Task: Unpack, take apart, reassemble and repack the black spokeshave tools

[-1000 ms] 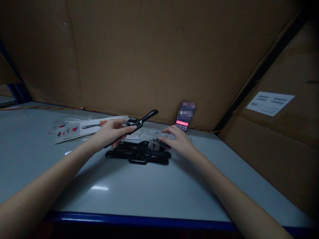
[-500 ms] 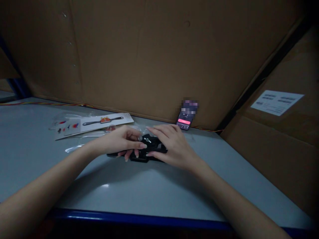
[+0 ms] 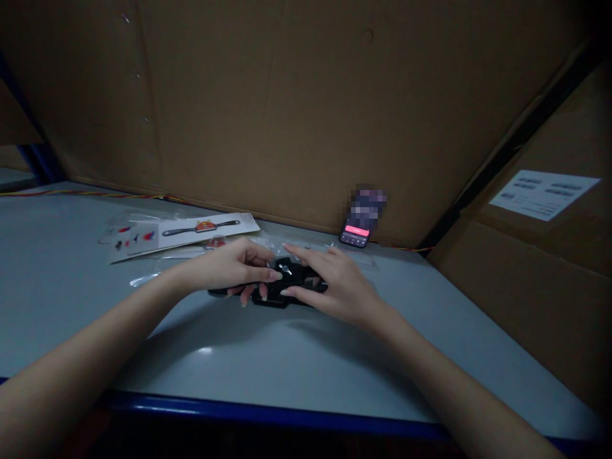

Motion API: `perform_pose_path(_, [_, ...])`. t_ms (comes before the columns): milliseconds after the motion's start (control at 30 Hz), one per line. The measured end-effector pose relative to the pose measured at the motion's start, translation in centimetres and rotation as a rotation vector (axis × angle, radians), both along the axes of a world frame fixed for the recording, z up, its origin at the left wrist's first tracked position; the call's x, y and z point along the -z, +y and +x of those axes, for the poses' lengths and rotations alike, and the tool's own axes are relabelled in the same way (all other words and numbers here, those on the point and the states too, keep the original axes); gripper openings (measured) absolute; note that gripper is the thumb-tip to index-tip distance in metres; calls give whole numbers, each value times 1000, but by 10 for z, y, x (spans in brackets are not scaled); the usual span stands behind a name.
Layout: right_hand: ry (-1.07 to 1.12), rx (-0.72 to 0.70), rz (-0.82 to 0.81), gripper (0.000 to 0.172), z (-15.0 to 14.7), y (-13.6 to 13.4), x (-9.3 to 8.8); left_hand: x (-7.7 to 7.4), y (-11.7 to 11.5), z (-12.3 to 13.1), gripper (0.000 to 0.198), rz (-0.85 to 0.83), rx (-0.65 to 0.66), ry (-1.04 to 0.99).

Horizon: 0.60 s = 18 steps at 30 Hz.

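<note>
A black spokeshave (image 3: pixel 285 270) with a small silver piece on its middle is held low over the table between my hands. My left hand (image 3: pixel 234 266) is closed on its left side, the thumb lying across the top and fingertips showing underneath. From the right, my right hand (image 3: pixel 340 285) grips the other side, thumb at the near edge and index finger stretched along the far edge. Parts of the tool are hidden by the fingers. Clear plastic packaging (image 3: pixel 356 257) lies just behind the hands.
Printed cards (image 3: pixel 179 233) picturing a similar tool lie at the left with clear plastic. A lit phone (image 3: pixel 359 223) leans on the cardboard wall (image 3: pixel 268 115) behind. Another cardboard side with a white label (image 3: pixel 544 194) stands right. The grey table (image 3: pixel 229 363) has a blue front edge.
The right index finger looks straighter and more of the plastic shows behind it. Both hands stay on the spokeshave. The camera view has shifted slightly.
</note>
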State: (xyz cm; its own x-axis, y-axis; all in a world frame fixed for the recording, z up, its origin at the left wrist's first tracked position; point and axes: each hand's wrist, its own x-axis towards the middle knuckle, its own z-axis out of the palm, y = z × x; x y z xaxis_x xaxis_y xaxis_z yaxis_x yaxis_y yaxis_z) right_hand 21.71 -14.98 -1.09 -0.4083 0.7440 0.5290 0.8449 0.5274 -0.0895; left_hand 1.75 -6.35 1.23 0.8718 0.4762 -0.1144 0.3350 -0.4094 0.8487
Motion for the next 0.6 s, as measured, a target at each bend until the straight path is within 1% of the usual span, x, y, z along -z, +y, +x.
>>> perform_pose_path(100, [-10, 63, 164, 34, -2, 1, -2, 1, -1, 2, 26, 6, -31, -2])
perform_pose_path(167, [-95, 90, 228, 26, -3, 3, -4, 2, -1, 3, 26, 4, -51, 2])
perform_pose_path(267, [-249, 42, 178, 22, -6, 4, -4, 4, -1, 3, 26, 2, -34, 19])
perform_pose_path(333, [-270, -6, 145, 20, -7, 4, -2, 5, 0, 2, 25, 5, -1, 47])
perform_pose_path(400, [-228, -66, 120, 18, -8, 3, 1, 5, 0, -1, 24, 2, 41, 71])
perform_pose_path(500, [-91, -153, 86, 16, -10, 3, 6, 6, 1, -4, 23, -23, 96, 82])
perform_pose_path(600, [43, -167, 86, 14, -12, 4, 11, 7, 2, -4, 23, -51, 97, 56])
